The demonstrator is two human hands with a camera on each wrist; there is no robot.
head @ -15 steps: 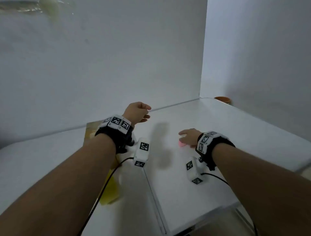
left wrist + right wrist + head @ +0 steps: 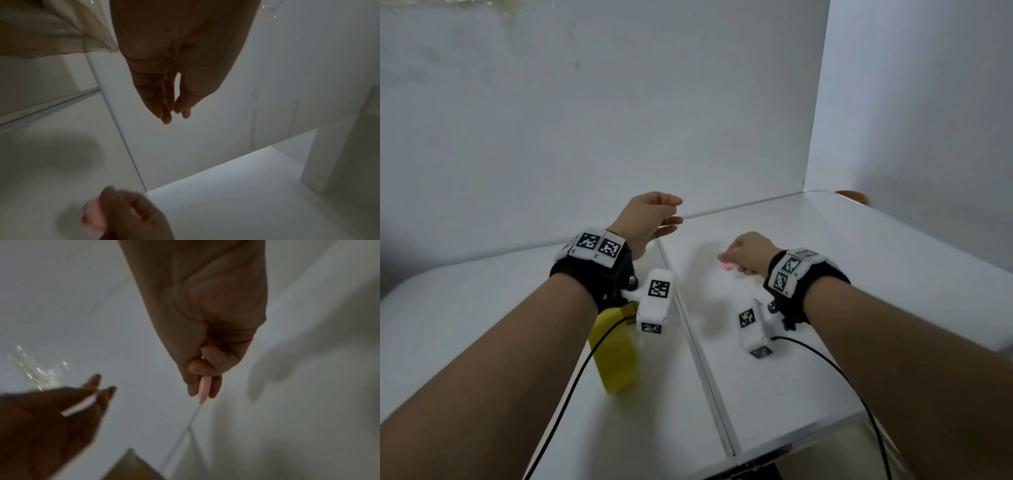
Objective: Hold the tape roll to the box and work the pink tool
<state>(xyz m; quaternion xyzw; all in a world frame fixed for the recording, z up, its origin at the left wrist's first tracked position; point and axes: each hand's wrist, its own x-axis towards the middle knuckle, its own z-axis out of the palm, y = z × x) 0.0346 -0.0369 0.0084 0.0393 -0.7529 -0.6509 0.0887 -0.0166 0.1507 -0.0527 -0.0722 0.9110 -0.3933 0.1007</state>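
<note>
My right hand (image 2: 727,262) is raised a little over the white table (image 2: 859,274), and its curled fingers grip a thin pink object (image 2: 726,266). In the right wrist view the pink object (image 2: 202,391) sticks out past the fingertips of the right hand (image 2: 205,369). My left hand (image 2: 673,214) hovers to the left of it, fingers relaxed and holding nothing. The left wrist view shows the left hand (image 2: 174,113) with fingers hanging straight, and the right hand (image 2: 131,216) blurred below it.
A yellow sheet or bag (image 2: 616,356) lies on the table under my left wrist. A brown bowl (image 2: 854,196) sits at the far right corner. A seam (image 2: 698,349) splits the tabletop. White walls close the back and right sides. Clear crinkled plastic (image 2: 37,373) glints at the left.
My right hand has come up off the table with the pink object and moved left toward the left hand. The left hand has hardly moved.
</note>
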